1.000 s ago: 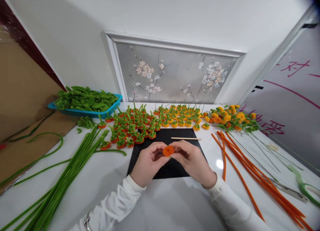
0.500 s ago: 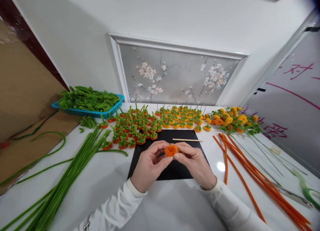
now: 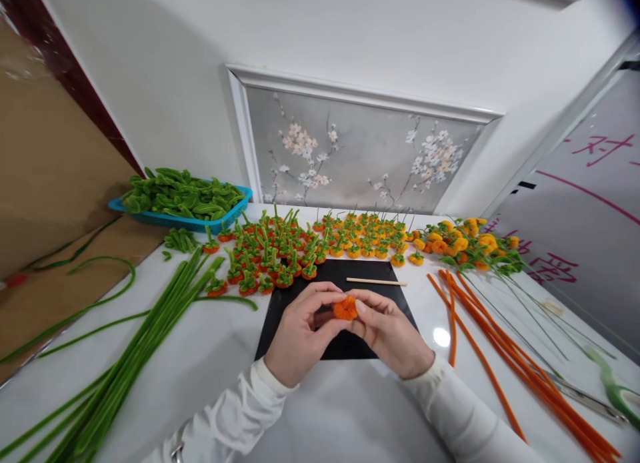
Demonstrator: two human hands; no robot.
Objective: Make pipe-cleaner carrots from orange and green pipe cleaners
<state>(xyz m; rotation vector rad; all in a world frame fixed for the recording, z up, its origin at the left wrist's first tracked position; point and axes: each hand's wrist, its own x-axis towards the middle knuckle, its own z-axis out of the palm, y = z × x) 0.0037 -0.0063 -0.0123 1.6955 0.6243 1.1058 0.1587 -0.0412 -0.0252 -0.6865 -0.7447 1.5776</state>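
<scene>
Between my two hands is a small round orange pipe-cleaner pumpkin [image 3: 345, 308], held above a black mat [image 3: 340, 343]. My left hand [image 3: 307, 329] is closed on its left side, thumb below and fingers behind. My right hand [image 3: 387, 329] pinches its right side, with the thumb pressed on the front of it. On the mat behind my hands lies a thin wooden stick [image 3: 377, 281]. Many finished orange pumpkins with green tops [image 3: 270, 256] stand in rows just beyond the mat, and yellow-orange ones [image 3: 367, 239] stand to their right.
Green pipe cleaners [image 3: 135, 349] lie in a bundle at left, orange pipe cleaners [image 3: 505, 343] at right. A blue basket [image 3: 200, 224] of green leaf pieces stands back left. Stemmed yellow flowers [image 3: 470, 243], tweezers [image 3: 585, 393] and green tape [image 3: 623, 396] lie at right.
The orange pumpkin has tilted between my fingers, and my right thumb has moved up onto its front. The view has shifted slightly.
</scene>
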